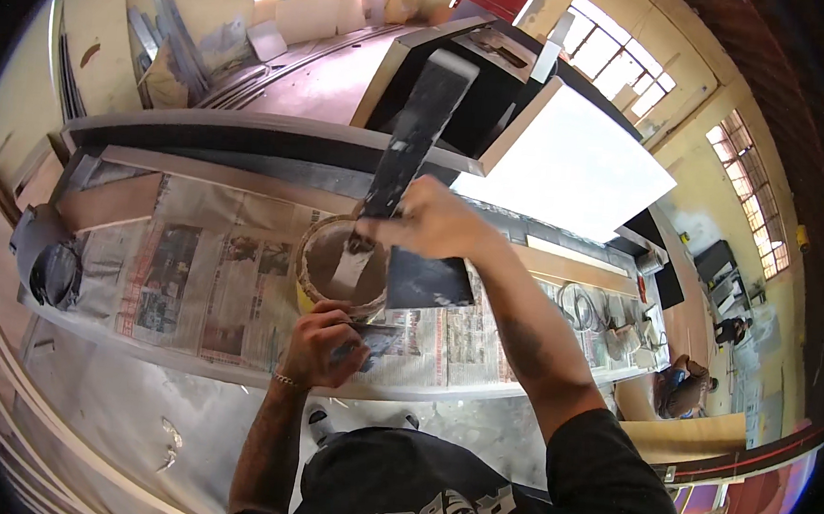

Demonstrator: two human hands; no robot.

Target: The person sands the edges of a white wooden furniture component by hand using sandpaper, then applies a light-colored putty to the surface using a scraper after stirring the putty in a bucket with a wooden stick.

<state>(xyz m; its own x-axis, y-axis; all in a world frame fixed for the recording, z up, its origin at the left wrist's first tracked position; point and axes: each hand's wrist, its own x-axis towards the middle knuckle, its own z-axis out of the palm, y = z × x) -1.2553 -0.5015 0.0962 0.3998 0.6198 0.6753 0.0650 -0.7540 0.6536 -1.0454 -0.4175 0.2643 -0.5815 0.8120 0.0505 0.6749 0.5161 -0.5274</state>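
A round tub [302, 267] with a smeared, crusted rim stands on the newspaper-covered bench and holds a greyish-brown mass. My right hand [438, 223] is closed around a putty knife, slightly blurred; its pale, smeared blade [350, 270] reaches down into the tub. My left hand [323, 344] is curled against the tub's near rim, fingers bent. Beside that hand lies a dark flat piece [379, 339], partly covered. Behind my right hand rises a long black board [421, 124] with white smears; whether they touch I cannot tell. A dark square panel [429, 285] sits right of the tub.
Newspaper [210, 272] covers the bench. A dark round container [54, 256] stands at its left end. Beyond the bench are a black cabinet-like frame [483, 61] and a bright white panel [581, 164]. Coiled wire [580, 307] lies to the right. A person [685, 386] is at far right.
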